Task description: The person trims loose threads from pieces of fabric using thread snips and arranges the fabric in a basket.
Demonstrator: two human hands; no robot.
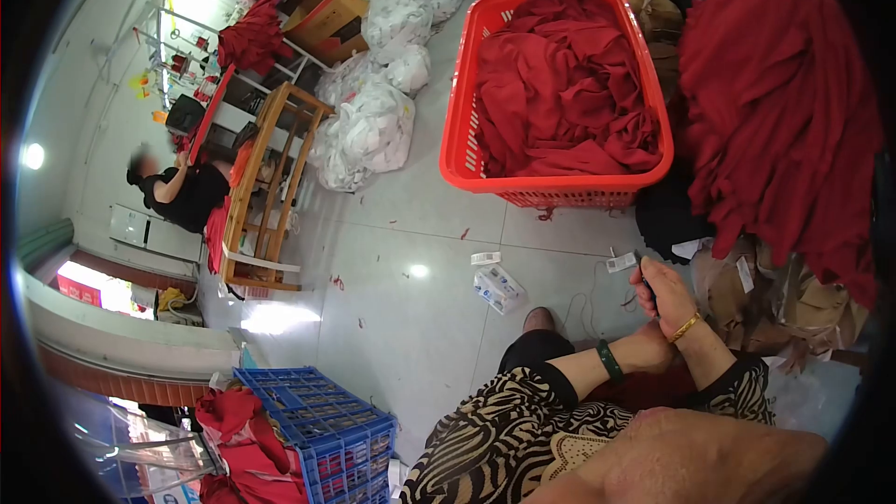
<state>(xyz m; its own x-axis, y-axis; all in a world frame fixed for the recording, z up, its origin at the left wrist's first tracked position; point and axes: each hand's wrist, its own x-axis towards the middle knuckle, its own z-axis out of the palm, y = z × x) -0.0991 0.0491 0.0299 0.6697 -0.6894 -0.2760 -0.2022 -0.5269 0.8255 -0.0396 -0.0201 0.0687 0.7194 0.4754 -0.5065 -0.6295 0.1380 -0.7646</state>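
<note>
My right hand (665, 299), with a gold bracelet at the wrist, is closed around a small slim black tool (650, 297); its exact kind is too small to make out. Close against the right wrist lies my left hand (651, 349), below a dark green bangle. Its fingers are hidden, so their grip does not show. Dark red cloth (644, 386) rests on my lap under both forearms. A large heap of red garments (779, 103) rises just beyond my hands on the right. Near the right fingertips, a white label (620, 263) is on the floor.
Ahead stands an orange-red basket (555, 185) full of red cloth. White bags (369, 135) and a wooden frame (271, 177) stand left, near a seated person (187, 196). A blue crate (345, 434) is lower left. A white packet (498, 287) lies on the floor.
</note>
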